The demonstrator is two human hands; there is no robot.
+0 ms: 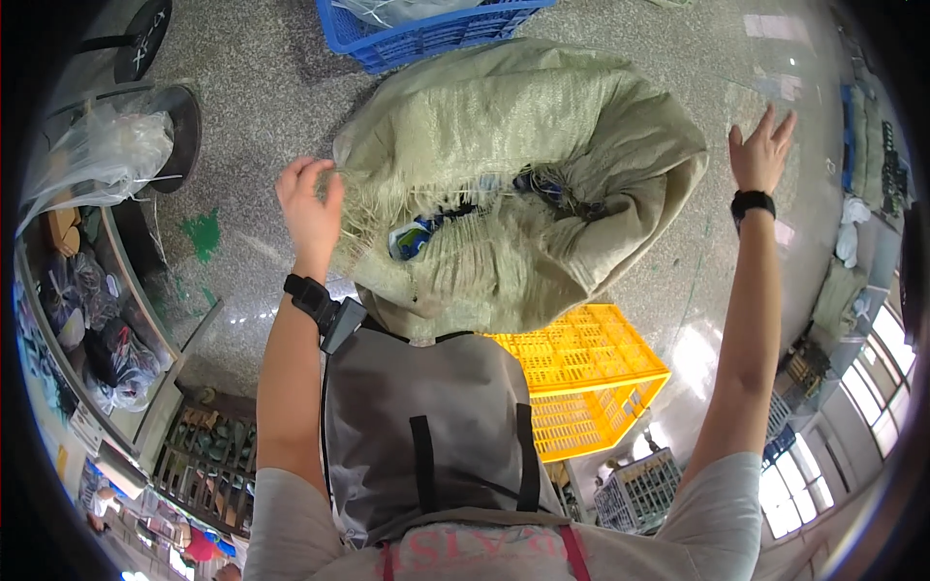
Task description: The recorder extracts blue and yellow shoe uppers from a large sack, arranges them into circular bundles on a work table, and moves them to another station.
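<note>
A large pale green woven sack [504, 107] lies in front of me, its frayed mouth gathered into folds. Through gaps in the fringe, blue, white and green contents [411, 238] show, too covered to name. At the sack's left edge my left hand [312, 208] has its fingers curled in, thumb and fingertips closed at the frayed border. My right hand [760, 155] is stretched out past the sack's right side, fingers spread, holding nothing and apart from the sack. Both wrists carry black bands.
Beyond the sack stands a blue crate [426, 44] with clear plastic in it. A yellow crate [581, 378] sits under the sack's near right side. A grey apron or bag [426, 426] covers my front. Shelving with bagged goods [116, 358] is at left; clear plastic wrap [107, 145] lies farther up.
</note>
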